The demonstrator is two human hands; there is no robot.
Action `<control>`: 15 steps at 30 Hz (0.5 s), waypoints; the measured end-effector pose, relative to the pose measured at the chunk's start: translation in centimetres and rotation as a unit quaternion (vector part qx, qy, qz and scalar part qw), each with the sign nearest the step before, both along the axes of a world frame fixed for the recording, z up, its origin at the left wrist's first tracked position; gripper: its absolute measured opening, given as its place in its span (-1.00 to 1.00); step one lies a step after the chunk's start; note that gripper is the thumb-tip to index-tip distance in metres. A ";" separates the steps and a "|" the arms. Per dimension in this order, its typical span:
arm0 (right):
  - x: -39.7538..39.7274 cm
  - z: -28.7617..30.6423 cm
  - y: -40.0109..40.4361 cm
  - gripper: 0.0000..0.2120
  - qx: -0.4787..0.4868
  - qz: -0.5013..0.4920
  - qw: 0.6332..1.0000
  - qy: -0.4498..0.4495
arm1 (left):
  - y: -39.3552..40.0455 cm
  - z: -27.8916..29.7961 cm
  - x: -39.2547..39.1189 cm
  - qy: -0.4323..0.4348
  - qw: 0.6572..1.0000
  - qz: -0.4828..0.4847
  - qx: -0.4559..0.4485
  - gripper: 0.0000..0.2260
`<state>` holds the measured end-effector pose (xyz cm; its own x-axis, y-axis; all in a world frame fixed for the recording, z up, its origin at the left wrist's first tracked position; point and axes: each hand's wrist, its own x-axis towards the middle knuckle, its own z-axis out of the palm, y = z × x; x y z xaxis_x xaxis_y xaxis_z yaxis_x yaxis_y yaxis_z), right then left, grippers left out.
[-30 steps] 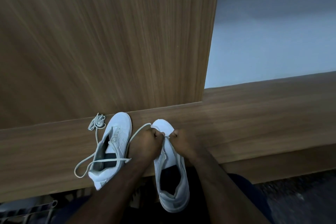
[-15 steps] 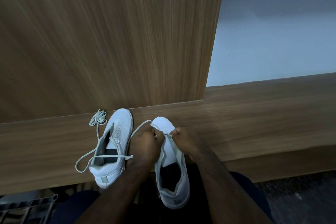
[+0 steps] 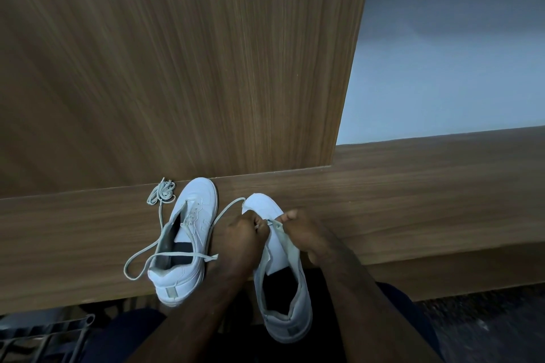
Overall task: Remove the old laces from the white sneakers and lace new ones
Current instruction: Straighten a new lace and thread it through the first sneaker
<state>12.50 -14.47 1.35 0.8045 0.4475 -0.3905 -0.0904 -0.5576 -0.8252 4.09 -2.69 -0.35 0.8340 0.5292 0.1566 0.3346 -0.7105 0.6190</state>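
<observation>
So the right shoe (image 3: 277,262) is the one being worked on. It sits on the wooden ledge (image 3: 413,200) with its toe pointing away from the person and its heel hanging off the near edge over the lap, so the long axis runs pretty much straight out from the body. Both hands are parked over the front of the tongue, just behind the toe cap. The left hand (image 3: 243,234) is curled tight, pinching a lace (image 3: 227,211) that loops out to the left toward the other shoe. The right hand (image 3: 298,228) is curled too, gripping a flat strand (image 3: 284,240) that trails back down the tongue. I can't tell whether those are two ends of one lace, or which eyelet it's at, since the knuckles hide that spot.

Both hands sit equally close to the eyelets, one either side of the centre line, so my guess is the next pull goes outward to each side.

The left shoe (image 3: 188,233) lies just beside it, toe touching the upright panel (image 3: 177,68), with its lace (image 3: 165,256) slack and sprawled off to the left. A small lace bundle (image 3: 163,193) sits near its toe, apart from it.

The shoes look like smooth white leather with grey heel lining, the laces flat, soft and floppy. The ledge and panel are brown wood-grain laminate. A wire rack (image 3: 44,339) peeks in at bottom left.
</observation>
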 end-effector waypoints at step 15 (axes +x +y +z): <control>-0.7 1.2 -0.8 -0.86 0.102 -0.040 0.983 0.150 | -0.7 0.5 -0.3 0.013 0.999 0.035 -0.025 -0.75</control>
